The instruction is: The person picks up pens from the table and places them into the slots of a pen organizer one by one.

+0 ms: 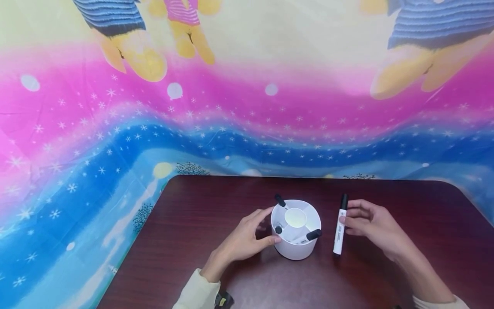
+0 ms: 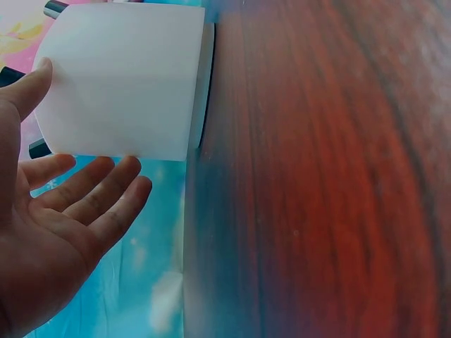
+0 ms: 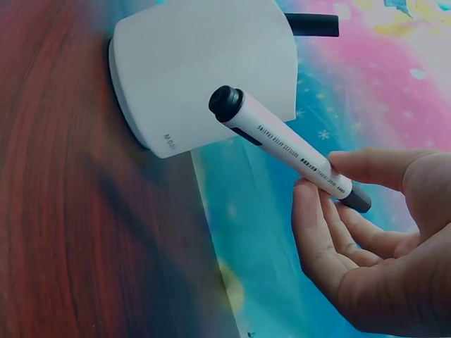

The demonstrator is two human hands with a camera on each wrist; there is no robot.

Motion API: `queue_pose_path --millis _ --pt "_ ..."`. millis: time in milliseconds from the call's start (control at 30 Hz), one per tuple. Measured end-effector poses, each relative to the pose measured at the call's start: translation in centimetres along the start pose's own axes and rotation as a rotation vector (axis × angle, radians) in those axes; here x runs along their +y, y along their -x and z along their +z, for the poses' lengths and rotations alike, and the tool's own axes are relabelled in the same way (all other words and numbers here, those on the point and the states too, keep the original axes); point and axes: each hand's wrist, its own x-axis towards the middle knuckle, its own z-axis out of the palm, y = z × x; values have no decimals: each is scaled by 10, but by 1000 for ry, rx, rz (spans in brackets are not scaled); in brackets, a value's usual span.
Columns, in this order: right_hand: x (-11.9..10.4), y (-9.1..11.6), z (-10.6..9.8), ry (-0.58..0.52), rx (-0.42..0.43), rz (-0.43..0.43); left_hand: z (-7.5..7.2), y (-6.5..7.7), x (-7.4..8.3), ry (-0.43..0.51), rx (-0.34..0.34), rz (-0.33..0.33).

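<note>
A round white pen holder (image 1: 296,251) with a raised round middle (image 1: 296,217) stands upright on the table, with black-capped markers (image 1: 314,234) leaning in its compartments. At its left side is my left hand (image 1: 247,235), thumb touching the rim in front and index fingertip at the rim farther back. In the left wrist view the other fingers (image 2: 113,204) extend loosely beside the holder's wall. To the right of the holder, my right hand (image 1: 372,223) pinches a white marker (image 3: 285,144) with a black cap between thumb and fingers. The marker is held nearly upright, cap end away from me.
The dark reddish wooden table (image 1: 185,214) has rounded far corners. Behind it hangs a colourful cloth (image 1: 247,107) with snowflakes and cartoon figures. A black strap (image 1: 224,299) shows at the left sleeve.
</note>
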Motion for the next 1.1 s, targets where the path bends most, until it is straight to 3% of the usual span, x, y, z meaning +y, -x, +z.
queue_pose_path --millis 600,900,1100 --pt "-17 -4 -1 -64 24 -46 -1 0 1 30 3 6" --pt "-28 -9 0 -228 50 -108 -2 -1 2 22 -2 3" --pt "-33 -11 1 -270 60 -121 -2 0 1 11 -1 9"
